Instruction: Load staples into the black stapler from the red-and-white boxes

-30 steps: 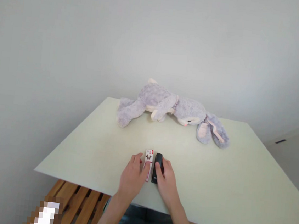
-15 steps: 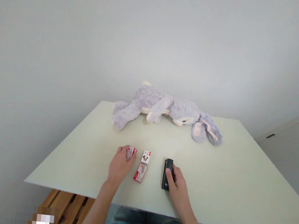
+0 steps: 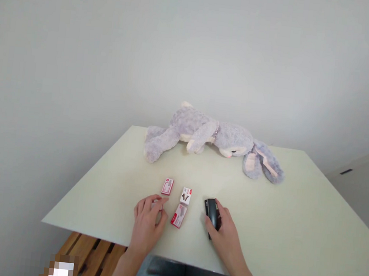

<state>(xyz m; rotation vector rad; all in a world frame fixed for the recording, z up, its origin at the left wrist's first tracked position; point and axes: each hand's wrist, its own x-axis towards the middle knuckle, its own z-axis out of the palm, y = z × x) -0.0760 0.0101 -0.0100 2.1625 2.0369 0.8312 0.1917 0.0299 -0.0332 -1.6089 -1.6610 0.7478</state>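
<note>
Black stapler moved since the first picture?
Yes, the black stapler has shifted to the person's right, judged against the plush rabbit behind it.

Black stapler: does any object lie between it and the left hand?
Yes, the red-ended box lies between the left hand and the black stapler, with the white box at its far end.

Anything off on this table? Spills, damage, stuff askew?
Mildly odd: a plush rabbit lies stretched along the back of the table, out of keeping with the stapler and small boxes. The boxes sit at differing angles. No visible spill or damage.
</note>
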